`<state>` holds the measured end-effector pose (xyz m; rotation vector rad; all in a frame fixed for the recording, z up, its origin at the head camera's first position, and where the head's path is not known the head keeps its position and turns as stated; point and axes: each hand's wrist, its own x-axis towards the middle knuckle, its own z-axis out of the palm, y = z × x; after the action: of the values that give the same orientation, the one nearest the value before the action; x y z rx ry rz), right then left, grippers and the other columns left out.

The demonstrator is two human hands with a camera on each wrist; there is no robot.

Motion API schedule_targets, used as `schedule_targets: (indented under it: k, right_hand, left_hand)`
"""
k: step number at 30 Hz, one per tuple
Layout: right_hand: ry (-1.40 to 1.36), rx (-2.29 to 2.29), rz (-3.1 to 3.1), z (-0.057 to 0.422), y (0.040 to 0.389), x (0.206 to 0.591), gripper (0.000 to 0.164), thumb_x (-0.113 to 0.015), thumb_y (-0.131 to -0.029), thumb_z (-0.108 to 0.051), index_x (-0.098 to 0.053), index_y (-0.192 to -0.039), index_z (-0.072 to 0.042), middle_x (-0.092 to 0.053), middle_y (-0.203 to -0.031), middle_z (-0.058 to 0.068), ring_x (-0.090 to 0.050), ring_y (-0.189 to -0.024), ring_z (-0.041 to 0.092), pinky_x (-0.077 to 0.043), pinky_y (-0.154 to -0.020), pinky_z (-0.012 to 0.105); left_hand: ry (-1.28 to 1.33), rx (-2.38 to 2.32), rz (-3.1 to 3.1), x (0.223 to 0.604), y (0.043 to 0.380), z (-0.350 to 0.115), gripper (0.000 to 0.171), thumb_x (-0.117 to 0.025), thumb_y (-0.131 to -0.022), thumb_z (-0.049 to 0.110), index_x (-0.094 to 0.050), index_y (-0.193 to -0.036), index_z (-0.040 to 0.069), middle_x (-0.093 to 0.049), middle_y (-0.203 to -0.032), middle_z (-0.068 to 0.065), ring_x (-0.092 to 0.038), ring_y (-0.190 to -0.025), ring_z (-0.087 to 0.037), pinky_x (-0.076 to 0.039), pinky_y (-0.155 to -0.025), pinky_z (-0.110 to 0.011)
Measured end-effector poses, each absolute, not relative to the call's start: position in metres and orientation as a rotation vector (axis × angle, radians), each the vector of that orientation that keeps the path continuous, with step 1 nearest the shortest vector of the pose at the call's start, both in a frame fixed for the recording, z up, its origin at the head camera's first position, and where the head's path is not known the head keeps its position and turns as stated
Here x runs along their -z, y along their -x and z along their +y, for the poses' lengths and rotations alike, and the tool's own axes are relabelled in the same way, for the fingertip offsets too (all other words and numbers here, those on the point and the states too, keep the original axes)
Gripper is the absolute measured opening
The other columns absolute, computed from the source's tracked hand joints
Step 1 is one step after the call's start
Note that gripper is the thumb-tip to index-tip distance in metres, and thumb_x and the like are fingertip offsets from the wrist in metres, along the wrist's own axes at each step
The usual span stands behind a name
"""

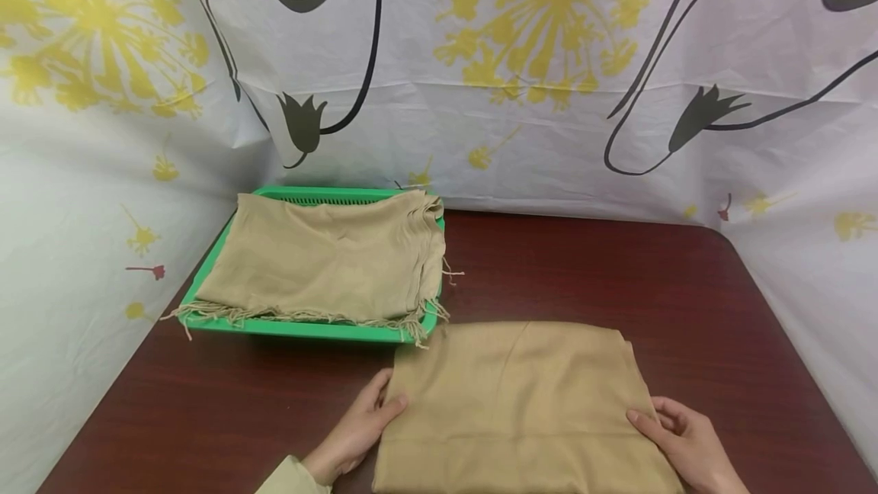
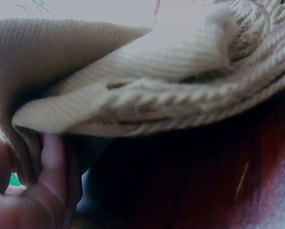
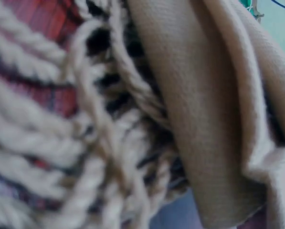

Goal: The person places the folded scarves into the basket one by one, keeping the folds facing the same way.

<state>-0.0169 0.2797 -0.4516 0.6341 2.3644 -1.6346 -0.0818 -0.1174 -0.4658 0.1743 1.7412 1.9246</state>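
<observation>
A folded tan scarf (image 1: 514,395) lies across the near part of the table, its lower end cut off by the head view's bottom edge. My left hand (image 1: 360,421) pinches its left side, thumb on top and fingers beneath. On the opposite side my right hand (image 1: 686,441) holds the right edge in the same way. Close up in the left wrist view, the fingers of the left hand (image 2: 42,186) grip the layered cloth (image 2: 109,105). Twisted fringe (image 3: 99,143) hangs beside the folds in the right wrist view, where the right hand does not show.
At the back left stands a green plastic basket (image 1: 309,328) with another folded tan scarf (image 1: 315,258) in it, fringe hanging over the front rim. The table (image 1: 583,273) is dark red-brown. A white patterned curtain (image 1: 411,120) encloses its back and sides.
</observation>
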Motion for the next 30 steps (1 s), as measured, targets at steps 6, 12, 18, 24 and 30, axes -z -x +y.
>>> schedule_targets:
  k: [6, 12, 18, 24, 30]
  right_hand:
    - [-0.638, 1.627, 2.43, 0.278, 0.016, 0.449, 0.031, -0.063, -0.083, -0.022, -0.058, -0.099, 0.004, -0.064, -0.071, 0.005, -0.059, -0.054, 0.021, -0.049, -0.049, 0.035]
    - [-0.598, 1.537, 2.563, 0.276, 0.013, 0.443, 0.028, -0.063, -0.083, -0.021, -0.059, -0.095, 0.004, -0.063, -0.067, 0.005, -0.056, -0.05, 0.017, -0.047, -0.047, 0.032]
    - [-0.559, 1.454, 2.663, 0.274, 0.006, 0.433, 0.024, -0.064, -0.082, -0.024, -0.06, -0.088, -0.001, -0.059, -0.06, 0.002, -0.052, -0.048, 0.014, -0.045, -0.045, 0.03]
    - [-0.503, 1.621, 2.643, 0.267, 0.002, 0.422, 0.016, -0.065, -0.081, -0.015, -0.06, -0.085, -0.001, -0.061, -0.059, 0.004, -0.055, -0.047, 0.017, -0.046, -0.044, 0.033]
    - [-0.404, 1.694, 2.664, 0.264, -0.002, 0.413, 0.006, -0.064, -0.08, -0.005, -0.062, -0.085, -0.003, -0.063, -0.062, 0.003, -0.057, -0.049, 0.016, -0.046, -0.043, 0.033]
  left_hand:
    - [-0.184, -1.962, 1.726, 0.467, 0.08, -0.119, 0.048, -0.049, -0.092, 0.012, -0.027, -0.129, -0.007, -0.048, -0.116, -0.022, -0.055, -0.096, -0.026, -0.048, -0.076, -0.036]
    - [-0.196, -1.979, 1.748, 0.465, 0.078, -0.12, 0.049, -0.05, -0.091, 0.013, -0.028, -0.129, -0.008, -0.046, -0.12, -0.024, -0.056, -0.096, -0.026, -0.049, -0.075, -0.034]
    - [-0.203, -1.893, 1.856, 0.459, 0.074, -0.126, 0.051, -0.051, -0.091, 0.021, -0.031, -0.129, -0.005, -0.047, -0.12, -0.02, -0.054, -0.1, -0.022, -0.048, -0.077, -0.031]
    - [-0.175, -1.782, 2.02, 0.449, 0.069, -0.131, 0.058, -0.051, -0.09, 0.025, -0.027, -0.132, -0.008, -0.033, -0.132, -0.028, -0.028, -0.123, -0.038, -0.027, -0.098, -0.046]
    - [-0.176, -1.803, 2.05, 0.443, 0.061, -0.136, 0.059, -0.052, -0.09, 0.02, -0.024, -0.132, -0.012, -0.024, -0.135, -0.031, -0.015, -0.127, -0.041, -0.015, -0.1, -0.052]
